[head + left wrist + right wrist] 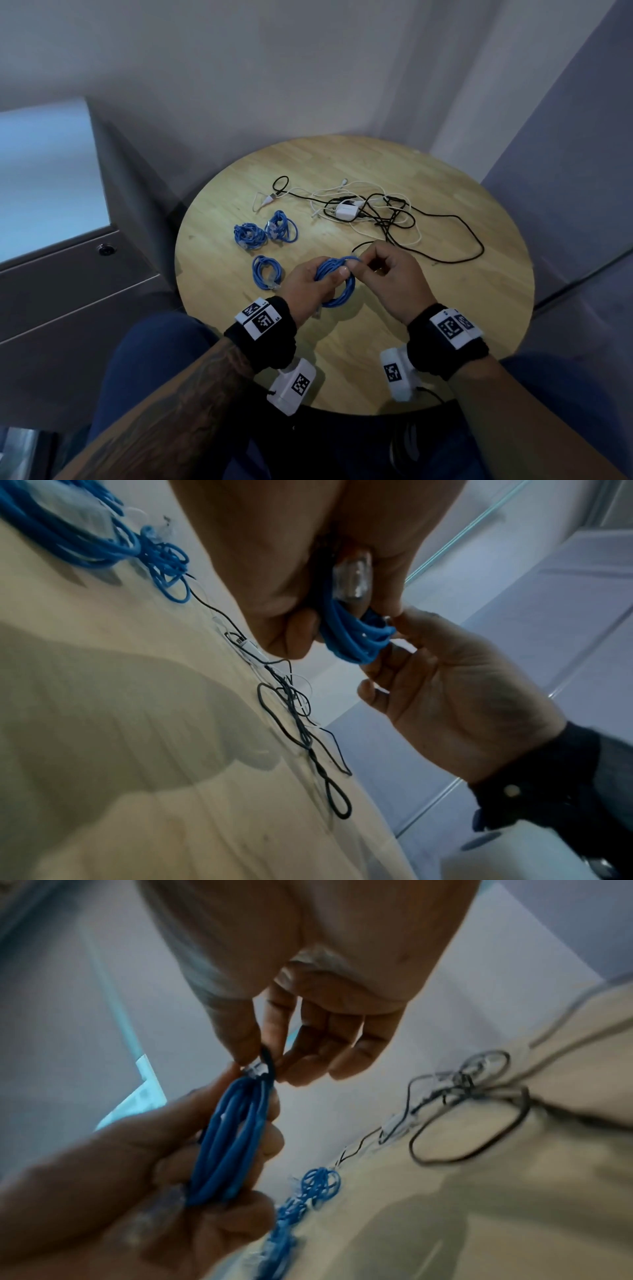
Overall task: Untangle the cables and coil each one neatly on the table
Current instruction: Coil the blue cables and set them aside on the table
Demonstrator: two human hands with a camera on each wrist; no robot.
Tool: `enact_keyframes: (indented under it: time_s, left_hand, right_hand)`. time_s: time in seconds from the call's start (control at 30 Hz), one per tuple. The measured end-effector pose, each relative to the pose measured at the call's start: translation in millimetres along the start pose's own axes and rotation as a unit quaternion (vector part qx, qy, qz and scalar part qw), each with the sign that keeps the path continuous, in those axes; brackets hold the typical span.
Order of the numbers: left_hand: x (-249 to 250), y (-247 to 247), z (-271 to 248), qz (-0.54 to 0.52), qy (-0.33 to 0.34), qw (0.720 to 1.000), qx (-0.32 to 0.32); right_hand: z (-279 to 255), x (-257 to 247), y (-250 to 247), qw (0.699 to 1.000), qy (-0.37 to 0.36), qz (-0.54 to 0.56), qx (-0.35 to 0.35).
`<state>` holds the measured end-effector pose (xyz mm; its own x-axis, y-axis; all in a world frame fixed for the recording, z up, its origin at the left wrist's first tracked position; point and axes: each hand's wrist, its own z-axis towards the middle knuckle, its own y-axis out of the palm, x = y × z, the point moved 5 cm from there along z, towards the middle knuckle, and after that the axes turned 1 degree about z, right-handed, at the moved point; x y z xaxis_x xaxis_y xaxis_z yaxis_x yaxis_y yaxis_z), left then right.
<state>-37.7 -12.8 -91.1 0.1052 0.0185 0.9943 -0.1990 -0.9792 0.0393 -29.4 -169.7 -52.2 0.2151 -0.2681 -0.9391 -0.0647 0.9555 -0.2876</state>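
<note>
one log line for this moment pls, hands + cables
left hand grips blue cable coil | right hand pinches its end at top | three blue coils on table | black-white tangle untouched

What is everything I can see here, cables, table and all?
Coiled blue cables: three, blue, lying left of centre on the table.
Blue cable coil: one, blue, held in both hands above the near part of the table.
Tangled cables: several, black and white, far side of the table.
Charger plug: one, white, within the tangle.
Round table: one, light wood.
Wristbands: two, black with white marker tags, on the wrists.
Left hand: grips the coil.
Right hand: pinches the coil's top.
</note>
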Motion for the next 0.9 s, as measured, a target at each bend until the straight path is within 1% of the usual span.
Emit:
enact_keyframes:
  time_s: [0.07, 0.17, 0.2, 0.23, 0.3, 0.37, 0.43, 0.5, 0.53, 0.6, 0.7, 0.77, 0.83, 0.9]
  left_hand:
    - [1.9, 1.9, -0.8, -0.024, 0.003, 1.000, 0.002]
    - [6.8, 3.7, -1.0, -0.027, 0.026, 0.999, -0.010]
    - [6.5, 3.1, -0.5, -0.019, 0.031, 0.999, -0.012]
    - [5.4, 1.5, -0.1, -0.005, 0.035, 0.999, -0.011]
    - [0.4, -1.4, 1.4, 0.035, 0.028, 0.999, -0.008]
    - [-3.6, -0.2, 1.4, 0.051, 0.011, 0.999, -0.009]
    - [-7.8, 5.7, 0.9, 0.046, -0.014, 0.999, -0.022]
    - [-11.6, 16.2, -2.6, 0.013, -0.040, 0.998, -0.046]
    - [-12.0, 21.2, -3.4, 0.003, -0.047, 0.997, -0.060]
    - [-13.1, 25.6, -5.9, -0.016, -0.067, 0.995, -0.072]
    - [-9.2, 22.0, -6.0, -0.057, -0.093, 0.992, -0.068]
    - [-5.5, 15.8, -5.2, -0.096, -0.088, 0.990, -0.050]
    - [-1.5, 7.5, -4.2, -0.110, -0.070, 0.991, -0.023]
    - [0.3, 0.2, -3.2, -0.128, -0.059, 0.990, -0.009]
  right_hand:
    - [-1.7, 4.7, 6.0, 0.992, 0.067, 0.102, -0.016]
    - [-3.9, 13.0, 17.6, 0.959, 0.177, 0.218, -0.046]
    - [-4.8, 15.6, 20.4, 0.948, 0.206, 0.235, -0.064]
    - [-5.8, 16.4, 21.2, 0.944, 0.222, 0.230, -0.086]
    - [-4.9, 16.4, 15.6, 0.957, 0.210, 0.169, -0.106]
    - [-1.5, 10.0, 4.4, 0.976, 0.168, 0.115, -0.076]
    - [5.9, 2.8, -10.1, 0.988, 0.118, 0.098, 0.008]
    - [12.6, 1.8, -24.3, 0.986, 0.091, 0.093, 0.099]
    - [15.4, 3.4, -28.6, 0.983, 0.089, 0.091, 0.128]
    - [16.9, 7.3, -31.1, 0.980, 0.092, 0.088, 0.154]
    - [16.4, 9.0, -28.8, 0.979, 0.091, 0.091, 0.156]
    - [16.9, 7.9, -27.4, 0.982, 0.087, 0.110, 0.129]
    - [17.2, 6.3, -29.3, 0.981, 0.073, 0.154, 0.091]
    - [15.9, 7.4, -31.8, 0.974, 0.088, 0.202, 0.062]
